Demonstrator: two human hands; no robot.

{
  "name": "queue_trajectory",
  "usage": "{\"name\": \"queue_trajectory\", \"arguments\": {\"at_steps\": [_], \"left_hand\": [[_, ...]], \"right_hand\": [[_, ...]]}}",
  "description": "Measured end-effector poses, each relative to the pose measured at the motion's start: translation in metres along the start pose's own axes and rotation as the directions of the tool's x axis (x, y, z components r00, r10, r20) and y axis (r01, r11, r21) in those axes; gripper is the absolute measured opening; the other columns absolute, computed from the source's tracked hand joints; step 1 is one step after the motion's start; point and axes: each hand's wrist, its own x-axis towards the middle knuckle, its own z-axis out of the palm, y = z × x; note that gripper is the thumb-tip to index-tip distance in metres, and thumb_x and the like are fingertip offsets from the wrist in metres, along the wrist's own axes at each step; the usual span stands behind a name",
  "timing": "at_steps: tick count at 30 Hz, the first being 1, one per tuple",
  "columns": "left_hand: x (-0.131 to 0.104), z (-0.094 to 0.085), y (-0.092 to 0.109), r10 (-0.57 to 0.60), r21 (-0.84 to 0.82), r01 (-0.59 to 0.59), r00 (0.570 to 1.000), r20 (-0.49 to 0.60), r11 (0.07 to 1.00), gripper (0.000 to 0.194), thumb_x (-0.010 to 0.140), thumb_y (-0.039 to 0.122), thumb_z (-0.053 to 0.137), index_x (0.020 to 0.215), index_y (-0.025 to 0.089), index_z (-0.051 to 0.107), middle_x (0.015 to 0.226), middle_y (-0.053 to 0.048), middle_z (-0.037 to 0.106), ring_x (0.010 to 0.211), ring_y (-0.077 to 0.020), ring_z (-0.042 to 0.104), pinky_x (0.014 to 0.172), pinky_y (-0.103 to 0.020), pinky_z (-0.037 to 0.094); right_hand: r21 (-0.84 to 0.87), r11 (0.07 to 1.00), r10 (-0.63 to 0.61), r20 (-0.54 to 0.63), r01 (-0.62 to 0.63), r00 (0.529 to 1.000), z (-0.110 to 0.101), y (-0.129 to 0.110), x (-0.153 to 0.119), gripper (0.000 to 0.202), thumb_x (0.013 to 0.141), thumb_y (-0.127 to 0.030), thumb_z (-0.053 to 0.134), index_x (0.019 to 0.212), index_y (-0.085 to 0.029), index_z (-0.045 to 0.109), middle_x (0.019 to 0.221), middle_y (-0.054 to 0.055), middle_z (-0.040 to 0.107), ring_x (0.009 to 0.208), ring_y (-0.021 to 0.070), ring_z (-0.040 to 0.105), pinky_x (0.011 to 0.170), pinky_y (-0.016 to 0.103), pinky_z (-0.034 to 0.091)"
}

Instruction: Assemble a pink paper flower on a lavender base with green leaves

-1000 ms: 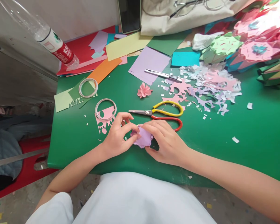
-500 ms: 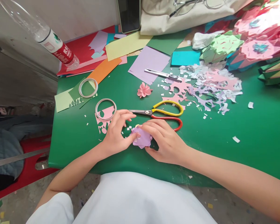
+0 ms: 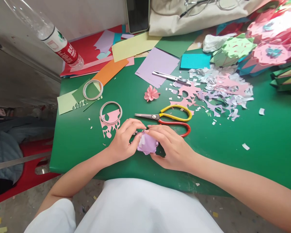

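A small purple paper flower [image 3: 149, 144] is between my hands near the table's front edge, its flat side toward me. A short whitish strip [image 3: 142, 139], like tape, lies on its left part. My right hand [image 3: 172, 147] grips the flower from the right, thumb below and fingers along the top. My left hand [image 3: 127, 140] is closed at its upper left edge, thumb and fingertips touching there. Just beyond the hands lie scissors [image 3: 155, 116] with one yellow and one red handle. A pink paper flower [image 3: 151, 93] rests farther back.
Two tape rolls [image 3: 111, 103] [image 3: 93, 81] lie at left near cut pink paper [image 3: 109, 127]. A utility knife [image 3: 171, 77] lies on purple sheets [image 3: 155, 64]. Paper scraps [image 3: 228, 90] pile at right beside finished paper shapes [image 3: 234, 48]. A bottle [image 3: 60, 45] stands at back left.
My left thumb has drawn back from the middle of the purple flower to its edge, uncovering the whitish strip. My left fingers have come in close to the right hand's fingertips.
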Motion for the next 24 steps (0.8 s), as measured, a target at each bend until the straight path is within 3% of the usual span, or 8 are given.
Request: {"name": "queue_trajectory", "arguments": {"at_steps": [7, 11, 16, 24], "left_hand": [[-0.005, -0.004, 0.003, -0.025, -0.096, 0.026, 1.0, 0.005, 0.995, 0.023, 0.091, 0.015, 0.064, 0.113, 0.02, 0.06, 0.102, -0.005, 0.074, 0.091, -0.0144, 0.071, 0.08, -0.024, 0.058], [-0.004, -0.012, 0.005, -0.031, -0.096, 0.037, 0.997, 0.065, 0.995, 0.015, 0.087, 0.016, 0.071, 0.098, 0.019, 0.061, 0.11, -0.007, 0.076, 0.101, -0.0156, 0.072, 0.089, -0.025, 0.057], [-0.002, -0.017, 0.005, -0.046, -0.063, 0.056, 0.988, 0.148, 0.996, 0.008, 0.089, 0.015, 0.068, 0.084, 0.019, 0.063, 0.106, -0.005, 0.077, 0.101, -0.0159, 0.073, 0.091, -0.026, 0.055], [-0.002, -0.016, 0.004, -0.019, -0.025, 0.024, 0.986, 0.164, 0.999, 0.009, 0.091, 0.016, 0.061, 0.083, 0.019, 0.06, 0.094, -0.004, 0.075, 0.098, -0.017, 0.073, 0.087, -0.027, 0.053]], "right_hand": [[0.154, 0.988, 0.017, -0.02, -0.014, 1.0, -0.001, 0.002, -0.003, 0.067, 0.082, -0.011, 0.062, 0.143, -0.016, 0.035, 0.121, 0.018, 0.06, 0.112, 0.028, 0.062, 0.086, 0.045, 0.061], [0.19, 0.982, 0.007, -0.038, 0.0, 0.999, -0.002, 0.004, -0.003, 0.067, 0.082, -0.012, 0.064, 0.143, -0.015, 0.037, 0.12, 0.018, 0.059, 0.111, 0.0282, 0.062, 0.086, 0.044, 0.061], [0.192, 0.981, -0.015, -0.039, 0.022, 0.999, -0.001, 0.005, -0.003, 0.066, 0.081, -0.01, 0.065, 0.142, -0.016, 0.039, 0.12, 0.017, 0.06, 0.112, 0.0278, 0.062, 0.089, 0.045, 0.061], [0.169, 0.985, -0.014, -0.037, 0.02, 0.999, -0.001, 0.005, -0.002, 0.062, 0.083, -0.009, 0.066, 0.14, -0.016, 0.041, 0.119, 0.017, 0.062, 0.111, 0.027, 0.064, 0.088, 0.044, 0.062]]}}
